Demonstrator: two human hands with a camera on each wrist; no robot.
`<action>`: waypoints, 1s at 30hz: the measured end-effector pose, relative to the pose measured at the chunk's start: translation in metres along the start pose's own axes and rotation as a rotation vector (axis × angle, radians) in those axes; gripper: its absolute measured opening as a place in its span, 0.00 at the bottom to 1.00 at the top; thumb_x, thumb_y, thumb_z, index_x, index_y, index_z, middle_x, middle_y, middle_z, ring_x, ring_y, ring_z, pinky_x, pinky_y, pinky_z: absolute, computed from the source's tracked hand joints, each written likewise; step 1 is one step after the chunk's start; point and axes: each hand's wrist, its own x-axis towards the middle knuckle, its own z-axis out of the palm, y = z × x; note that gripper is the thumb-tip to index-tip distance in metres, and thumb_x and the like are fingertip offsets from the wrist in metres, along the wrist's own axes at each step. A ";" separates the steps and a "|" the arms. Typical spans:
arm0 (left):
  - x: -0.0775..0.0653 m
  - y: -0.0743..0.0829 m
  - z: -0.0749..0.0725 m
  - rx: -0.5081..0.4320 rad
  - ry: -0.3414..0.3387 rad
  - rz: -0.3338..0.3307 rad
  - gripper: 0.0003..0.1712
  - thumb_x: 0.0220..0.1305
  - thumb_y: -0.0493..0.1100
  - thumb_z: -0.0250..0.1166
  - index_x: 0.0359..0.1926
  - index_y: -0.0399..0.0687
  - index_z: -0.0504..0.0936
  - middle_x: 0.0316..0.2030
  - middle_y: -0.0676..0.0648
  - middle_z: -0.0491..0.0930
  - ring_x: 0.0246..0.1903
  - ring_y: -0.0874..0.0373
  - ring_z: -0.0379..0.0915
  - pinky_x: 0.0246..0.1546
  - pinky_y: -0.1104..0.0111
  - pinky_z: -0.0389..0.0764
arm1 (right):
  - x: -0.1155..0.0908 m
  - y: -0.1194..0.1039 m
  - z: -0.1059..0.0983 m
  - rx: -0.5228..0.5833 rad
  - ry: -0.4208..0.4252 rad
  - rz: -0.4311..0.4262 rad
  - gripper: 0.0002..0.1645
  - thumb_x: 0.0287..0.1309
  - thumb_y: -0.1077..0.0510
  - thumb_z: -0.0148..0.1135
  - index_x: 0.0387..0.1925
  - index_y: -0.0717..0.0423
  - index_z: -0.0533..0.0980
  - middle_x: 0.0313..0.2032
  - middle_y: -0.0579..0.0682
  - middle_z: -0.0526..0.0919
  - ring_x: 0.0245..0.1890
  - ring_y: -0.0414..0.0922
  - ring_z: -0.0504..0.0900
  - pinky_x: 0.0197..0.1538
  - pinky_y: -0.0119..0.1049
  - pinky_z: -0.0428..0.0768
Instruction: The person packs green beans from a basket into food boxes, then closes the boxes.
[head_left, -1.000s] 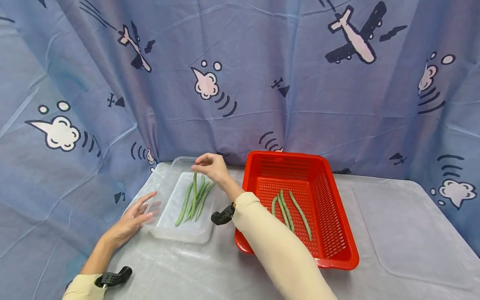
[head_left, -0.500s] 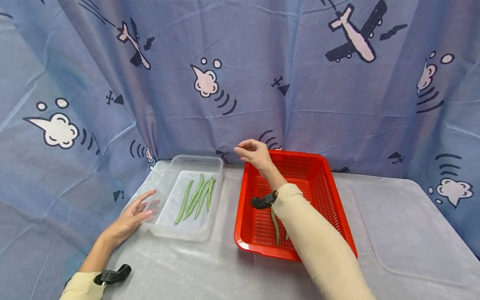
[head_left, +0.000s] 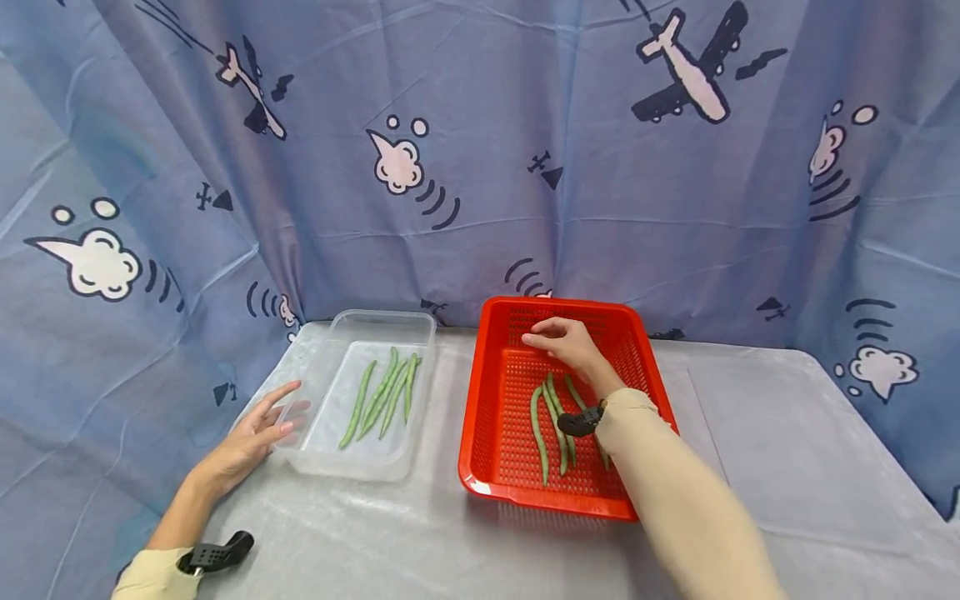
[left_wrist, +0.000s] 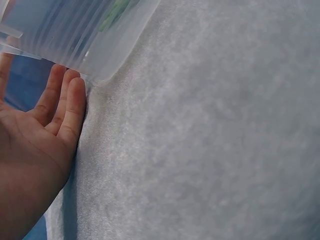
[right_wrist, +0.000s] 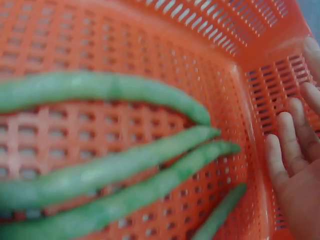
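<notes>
Over the red plastic basket (head_left: 471, 417) is my right hand (head_left: 568, 346), its fingers extended and nothing between them. Several green beans (head_left: 539, 442) lie on the basket floor below it, partly covered by the wrist in the head view. In the right wrist view the fingers (right_wrist: 287, 132) are beside the basket's perforated end wall, past the tips of the beans. At the left, my left hand (head_left: 238, 446) rests at the side of a clear plastic container (head_left: 352, 468), fingertips right at its wall. Several more green beans (head_left: 360, 403) lie inside that container, roughly parallel.
A grey-white cloth (head_left: 442, 533) covers the table. To the right of the basket lies a flat translucent sheet (head_left: 795, 450). A blue curtain (head_left: 480, 150) printed with planes hangs right behind the table.
My right hand has released a green bean into the clear container and moved right, over the basket. The left hand has stayed at the container's side. The head view has shifted slightly.
</notes>
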 end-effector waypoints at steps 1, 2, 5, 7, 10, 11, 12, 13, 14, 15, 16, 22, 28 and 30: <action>0.000 0.000 0.000 -0.001 0.001 -0.001 0.35 0.77 0.30 0.48 0.79 0.59 0.57 0.70 0.25 0.54 0.64 0.50 0.67 0.54 0.62 0.76 | -0.001 0.002 -0.002 -0.013 -0.010 0.000 0.27 0.62 0.55 0.73 0.55 0.68 0.78 0.46 0.57 0.83 0.45 0.58 0.77 0.49 0.49 0.77; 0.000 0.000 0.000 0.000 0.002 0.000 0.35 0.77 0.30 0.48 0.79 0.59 0.57 0.69 0.26 0.54 0.64 0.50 0.67 0.54 0.62 0.76 | -0.002 0.004 -0.004 -0.031 -0.021 -0.002 0.27 0.61 0.55 0.73 0.55 0.69 0.78 0.45 0.56 0.83 0.45 0.58 0.77 0.48 0.47 0.77; 0.001 0.000 0.000 -0.001 0.005 0.011 0.36 0.77 0.29 0.48 0.79 0.56 0.56 0.69 0.27 0.57 0.63 0.49 0.68 0.54 0.61 0.77 | -0.005 0.009 -0.010 -0.086 -0.059 -0.021 0.27 0.60 0.58 0.74 0.55 0.71 0.78 0.47 0.61 0.84 0.47 0.57 0.79 0.48 0.43 0.77; 0.002 0.000 0.000 0.000 0.005 0.012 0.36 0.77 0.29 0.48 0.79 0.56 0.56 0.69 0.29 0.58 0.63 0.49 0.68 0.54 0.62 0.76 | -0.007 0.012 -0.014 -0.118 -0.078 -0.016 0.27 0.59 0.59 0.75 0.54 0.72 0.78 0.49 0.64 0.83 0.49 0.56 0.79 0.50 0.42 0.77; 0.002 0.000 -0.001 0.001 0.004 0.012 0.36 0.77 0.29 0.48 0.80 0.56 0.55 0.69 0.29 0.57 0.63 0.50 0.68 0.55 0.63 0.76 | -0.012 0.018 -0.018 -0.155 -0.103 0.001 0.27 0.58 0.60 0.75 0.55 0.72 0.78 0.51 0.66 0.82 0.52 0.57 0.78 0.52 0.44 0.76; 0.002 0.000 -0.002 0.003 0.003 0.009 0.36 0.77 0.30 0.48 0.80 0.56 0.55 0.69 0.29 0.57 0.64 0.51 0.68 0.55 0.63 0.75 | -0.014 0.020 -0.019 -0.168 -0.109 0.006 0.27 0.58 0.60 0.76 0.55 0.72 0.78 0.52 0.66 0.81 0.52 0.58 0.78 0.51 0.44 0.76; 0.002 0.000 -0.002 0.005 0.007 0.004 0.36 0.78 0.30 0.48 0.80 0.57 0.55 0.70 0.29 0.57 0.63 0.52 0.68 0.55 0.64 0.75 | -0.015 0.022 -0.019 -0.173 -0.111 0.009 0.28 0.57 0.60 0.76 0.55 0.71 0.79 0.52 0.66 0.81 0.52 0.57 0.78 0.51 0.44 0.76; 0.002 0.000 -0.002 0.008 0.008 0.000 0.36 0.78 0.30 0.48 0.80 0.57 0.55 0.70 0.28 0.56 0.63 0.53 0.68 0.55 0.64 0.75 | -0.017 0.024 -0.019 -0.181 -0.116 0.008 0.28 0.56 0.60 0.77 0.55 0.71 0.79 0.52 0.65 0.81 0.52 0.57 0.78 0.51 0.43 0.76; 0.001 -0.001 -0.002 0.009 0.011 -0.003 0.36 0.78 0.30 0.48 0.80 0.57 0.55 0.70 0.28 0.56 0.63 0.53 0.68 0.56 0.64 0.74 | -0.018 0.026 -0.019 -0.186 -0.119 0.004 0.28 0.56 0.60 0.77 0.55 0.71 0.79 0.51 0.65 0.82 0.51 0.57 0.78 0.50 0.43 0.76; 0.001 -0.001 -0.002 0.011 0.011 -0.009 0.36 0.78 0.31 0.48 0.80 0.57 0.54 0.70 0.28 0.56 0.63 0.54 0.68 0.56 0.65 0.74 | -0.019 0.028 -0.019 -0.196 -0.122 -0.005 0.28 0.55 0.60 0.78 0.54 0.70 0.79 0.50 0.64 0.82 0.49 0.57 0.78 0.49 0.43 0.77; 0.001 -0.001 -0.002 0.013 0.011 -0.013 0.36 0.78 0.31 0.48 0.80 0.58 0.54 0.70 0.28 0.55 0.63 0.54 0.68 0.56 0.65 0.74 | -0.019 0.031 -0.019 -0.199 -0.120 -0.003 0.28 0.54 0.60 0.78 0.54 0.70 0.80 0.50 0.63 0.83 0.49 0.56 0.78 0.49 0.43 0.76; 0.000 -0.003 -0.001 0.018 -0.003 -0.016 0.36 0.79 0.32 0.49 0.81 0.54 0.50 0.70 0.32 0.57 0.63 0.55 0.68 0.56 0.65 0.74 | -0.025 0.038 -0.019 -0.269 -0.123 -0.026 0.23 0.53 0.61 0.79 0.48 0.70 0.83 0.45 0.61 0.85 0.44 0.54 0.80 0.51 0.47 0.78; 0.000 -0.005 -0.001 0.014 -0.001 -0.003 0.36 0.78 0.31 0.48 0.80 0.58 0.54 0.69 0.36 0.62 0.62 0.54 0.69 0.55 0.66 0.74 | -0.028 0.039 -0.019 -0.271 -0.116 -0.062 0.18 0.52 0.63 0.79 0.42 0.69 0.84 0.39 0.59 0.86 0.39 0.52 0.81 0.46 0.42 0.79; 0.001 -0.005 -0.001 0.012 -0.004 0.005 0.36 0.78 0.30 0.48 0.80 0.58 0.55 0.69 0.36 0.62 0.62 0.54 0.69 0.55 0.65 0.74 | -0.028 0.040 -0.019 -0.243 -0.113 -0.075 0.18 0.52 0.64 0.79 0.42 0.70 0.82 0.38 0.60 0.85 0.37 0.51 0.79 0.43 0.39 0.78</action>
